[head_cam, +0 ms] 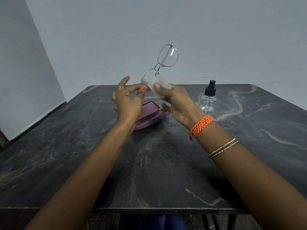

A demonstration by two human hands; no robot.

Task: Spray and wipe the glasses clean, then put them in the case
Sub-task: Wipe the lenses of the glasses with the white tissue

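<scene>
I am holding the glasses (163,63) up above the dark table (83,146), my right hand (176,103) pinching a white cloth (159,85) around the lower lens while my left hand (127,100) is pinching the frame's edge, with the open purple case (147,118) below and the spray bottle (208,97) standing to the right.

A dark stone table (149,163) with pale and rust-coloured veins fills the lower view, its front edge near the camera and a dark metal frame (216,219) showing beneath it. Behind it rises a plain grey-white wall (216,39), evenly lit and unmarked. At the left a second, paler wall (25,80) meets it at a corner.
</scene>
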